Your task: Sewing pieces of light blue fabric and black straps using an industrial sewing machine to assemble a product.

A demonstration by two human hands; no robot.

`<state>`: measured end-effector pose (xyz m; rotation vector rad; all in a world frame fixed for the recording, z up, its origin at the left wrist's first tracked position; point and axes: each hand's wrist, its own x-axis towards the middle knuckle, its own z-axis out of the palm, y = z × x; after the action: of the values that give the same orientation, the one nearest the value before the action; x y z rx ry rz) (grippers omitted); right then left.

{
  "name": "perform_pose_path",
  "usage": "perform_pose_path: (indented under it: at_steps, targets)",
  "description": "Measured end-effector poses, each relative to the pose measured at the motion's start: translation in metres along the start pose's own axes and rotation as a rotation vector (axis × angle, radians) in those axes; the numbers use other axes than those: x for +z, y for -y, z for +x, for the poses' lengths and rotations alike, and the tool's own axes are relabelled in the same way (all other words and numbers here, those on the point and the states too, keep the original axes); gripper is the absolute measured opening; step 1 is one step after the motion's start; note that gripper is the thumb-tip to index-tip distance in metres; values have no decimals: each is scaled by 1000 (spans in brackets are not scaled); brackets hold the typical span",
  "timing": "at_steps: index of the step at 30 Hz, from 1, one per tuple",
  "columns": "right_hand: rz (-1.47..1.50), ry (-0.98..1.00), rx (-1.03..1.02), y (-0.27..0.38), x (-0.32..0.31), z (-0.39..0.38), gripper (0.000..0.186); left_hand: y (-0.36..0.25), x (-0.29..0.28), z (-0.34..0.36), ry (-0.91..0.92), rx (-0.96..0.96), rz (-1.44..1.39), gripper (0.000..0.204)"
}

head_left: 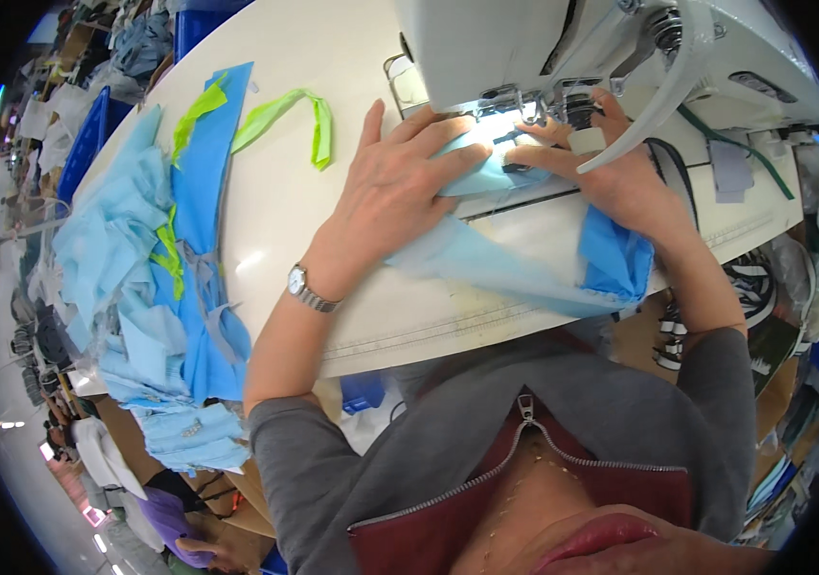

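Note:
My left hand (400, 177) lies on light blue fabric (453, 244) at the sewing machine's needle area (510, 115), fingers spread, index and thumb tips beside the lit presser foot. My right hand (601, 172) rests just right of the foot, fingers apart on the fabric and partly hidden by the machine. The fabric trails toward the table's front edge, joined to a brighter blue folded piece (611, 249) below my right wrist.
On the white table (285, 249), light blue cloth (117, 240), blue strips (208, 172) and green ribbons (295, 105) lie left. A grey piece (730, 168) and dark green strip (769, 168) lie right. Blue bins (84, 144) stand beyond; a purple-clad co-worker (165, 522) is at lower left.

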<state>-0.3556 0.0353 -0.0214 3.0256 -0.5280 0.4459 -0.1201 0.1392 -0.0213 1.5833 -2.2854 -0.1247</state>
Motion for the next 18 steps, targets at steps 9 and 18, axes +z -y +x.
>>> perform_pose_path:
  at_steps: [9, 18]
  targets:
    - [16, -45, -42, -2, 0, 3, 31, 4, -2, 0, 21, -2, -11, 50]
    - [-32, -17, -57, -6, 2, 2, 36, 6, -3, 3, 16, 17, 15, 49]
